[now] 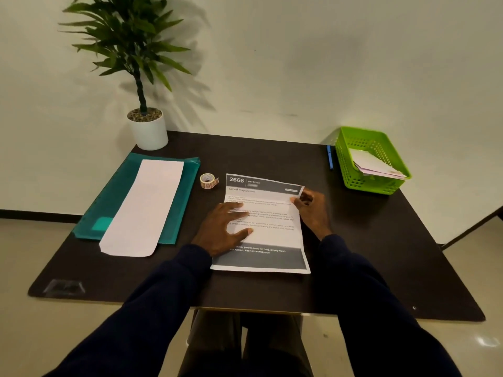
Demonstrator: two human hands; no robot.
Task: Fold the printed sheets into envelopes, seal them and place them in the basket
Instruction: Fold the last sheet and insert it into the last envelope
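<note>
we begin folding the printed sheet [268,239]
left hand [226,224] pins it, fingers flat; right hand [313,210] pinches the edge to fold over next.

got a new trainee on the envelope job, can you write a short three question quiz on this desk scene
1. True or false: the green perforated plastic basket already holds folded white paper.
2. The left hand on the printed white paper sheet is: A. pressed flat, fingers straight; B. a fist; C. lifted clear.
3. Fill in: the small roll of sticker tape lies between the sheet and the ____ plastic folder.
Key: 1 true; 2 A; 3 teal.
</note>
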